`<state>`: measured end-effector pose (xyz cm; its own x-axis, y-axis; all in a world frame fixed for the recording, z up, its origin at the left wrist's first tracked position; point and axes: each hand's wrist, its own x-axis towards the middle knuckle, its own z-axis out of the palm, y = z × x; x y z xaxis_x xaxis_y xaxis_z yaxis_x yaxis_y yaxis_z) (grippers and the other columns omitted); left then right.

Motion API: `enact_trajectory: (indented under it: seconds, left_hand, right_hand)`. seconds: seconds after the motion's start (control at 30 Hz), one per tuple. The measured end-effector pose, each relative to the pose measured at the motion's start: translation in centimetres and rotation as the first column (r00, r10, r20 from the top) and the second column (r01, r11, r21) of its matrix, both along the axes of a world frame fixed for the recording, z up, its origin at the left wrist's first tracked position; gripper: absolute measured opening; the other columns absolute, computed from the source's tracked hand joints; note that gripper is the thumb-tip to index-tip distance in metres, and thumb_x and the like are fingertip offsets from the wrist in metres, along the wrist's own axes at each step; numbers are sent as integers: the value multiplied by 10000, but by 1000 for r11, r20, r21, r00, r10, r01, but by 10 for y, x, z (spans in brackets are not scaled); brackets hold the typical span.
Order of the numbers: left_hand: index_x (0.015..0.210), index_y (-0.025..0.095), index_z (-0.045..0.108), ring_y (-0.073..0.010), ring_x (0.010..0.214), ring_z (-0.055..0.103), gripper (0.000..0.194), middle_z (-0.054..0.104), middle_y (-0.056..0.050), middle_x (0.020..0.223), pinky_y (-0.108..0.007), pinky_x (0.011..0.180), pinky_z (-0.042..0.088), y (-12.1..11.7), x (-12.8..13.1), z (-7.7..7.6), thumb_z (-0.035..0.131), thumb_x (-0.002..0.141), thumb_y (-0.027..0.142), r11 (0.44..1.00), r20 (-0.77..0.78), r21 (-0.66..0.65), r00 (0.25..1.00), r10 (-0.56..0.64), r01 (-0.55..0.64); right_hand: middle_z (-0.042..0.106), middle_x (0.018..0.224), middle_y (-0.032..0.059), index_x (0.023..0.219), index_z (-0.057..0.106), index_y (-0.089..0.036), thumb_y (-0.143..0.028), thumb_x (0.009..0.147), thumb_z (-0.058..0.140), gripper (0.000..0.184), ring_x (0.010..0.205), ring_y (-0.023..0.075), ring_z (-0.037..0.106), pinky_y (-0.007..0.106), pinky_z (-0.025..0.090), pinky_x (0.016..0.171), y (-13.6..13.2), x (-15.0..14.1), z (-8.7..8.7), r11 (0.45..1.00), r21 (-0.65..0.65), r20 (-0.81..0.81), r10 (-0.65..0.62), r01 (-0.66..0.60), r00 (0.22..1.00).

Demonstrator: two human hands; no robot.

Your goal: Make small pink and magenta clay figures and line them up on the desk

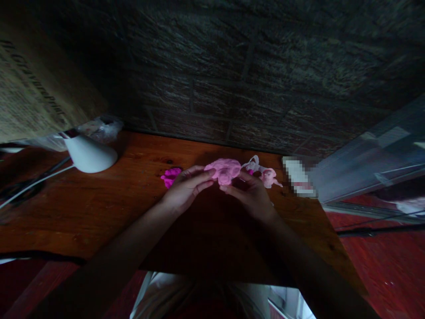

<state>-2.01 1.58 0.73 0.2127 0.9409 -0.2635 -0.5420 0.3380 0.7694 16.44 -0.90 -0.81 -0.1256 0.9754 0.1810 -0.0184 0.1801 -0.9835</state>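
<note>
Spanning the space between two hands, a pink lump (226, 170) is held over the wooden table (133, 190). Its left edge is pinched between the thumb and fingers of the left hand (182, 188); its right side is gripped by the fingertips of the right hand (255, 195). A magenta piece (171, 177) is seen on the table just beside the left hand, and a pale pink piece (269, 177) beyond the right. On the tan printed shade (36, 84) at the upper left, "GravurePrint" can be made out; the characters before it are unclear and the finer lines cannot be read. Below it a white conical base (90, 153) is seen. Any marking on the pale slab (298, 176) at the right is hidden by pixelation
</note>
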Motion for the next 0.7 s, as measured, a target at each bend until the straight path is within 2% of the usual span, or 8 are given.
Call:
enact_trajectory:
  seconds: [0.27,0.4,0.6,0.7]
  left_hand:
    - [711,141,772,-96,721,723,140,792,-11,772,-173,689,583,2,-1,0,831,689,16,999,-3,-38,1000,18,-18]
    - [768,140,787,-116,722,719,97,788,-27,782,-209,701,590,0,-1,2,822,720,64,996,17,-71,998,-62,63]
    - [1005,194,812,-143,857,724,361,803,-35,970,-207,727,554,-7,0,3,923,667,140,967,-4,162,981,-196,194]
    - [1010,208,814,-159,915,728,374,803,-36,1024,-239,792,574,-9,0,-1,947,661,187,971,-9,153,983,-183,183]
  right_hand:
    - [807,945,-7,972,793,-315,-404,694,936,325,892,214,731,406,604,870,-1,-1,-1,1000,-17,-12,10,-10,1000]
    - [809,999,3,1031,790,-306,-386,697,940,375,944,218,738,409,603,906,-1,1,0,1000,12,-15,28,-27,1000]
    - [797,963,12,1015,790,-292,-399,722,924,339,934,225,740,424,593,928,0,2,0,1000,10,-3,17,-17,1000]
    - [787,1039,29,1014,790,-288,-414,730,916,336,973,230,731,429,581,949,0,3,0,1000,22,25,4,-5,1000]
